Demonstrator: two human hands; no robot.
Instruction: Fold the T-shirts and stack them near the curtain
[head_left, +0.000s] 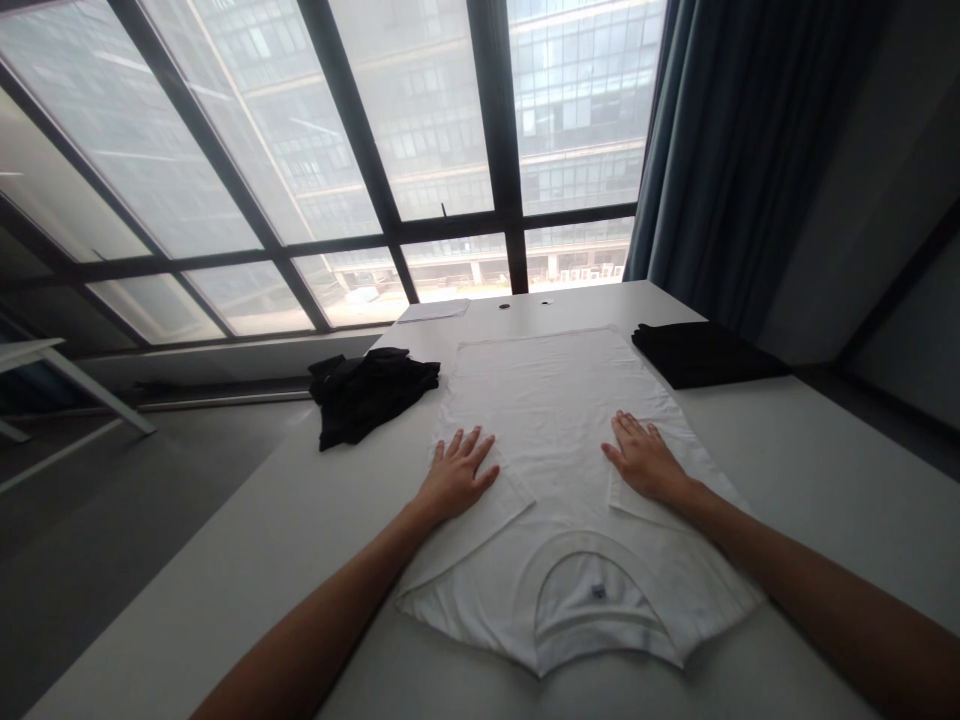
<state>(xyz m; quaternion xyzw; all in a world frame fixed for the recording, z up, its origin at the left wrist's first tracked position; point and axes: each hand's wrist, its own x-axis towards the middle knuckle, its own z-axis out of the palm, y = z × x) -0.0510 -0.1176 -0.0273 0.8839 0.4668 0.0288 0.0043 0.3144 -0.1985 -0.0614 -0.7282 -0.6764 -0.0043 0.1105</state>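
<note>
L hand (459,474), R hand (643,457) lying flat, gripping nothing | prob. smoothing white tee (551,420) betw. worktop (802,460) side edges | next prob. needing pinch

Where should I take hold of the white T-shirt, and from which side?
Probably at its two shoulder corners, one per hand, pinched from the near side. The white T-shirt lies flat with its neckline nearest the body, leaving those corners uncovered and close. The left hand and right hand rest flat farther up, at the inward-folded sleeves.
</note>
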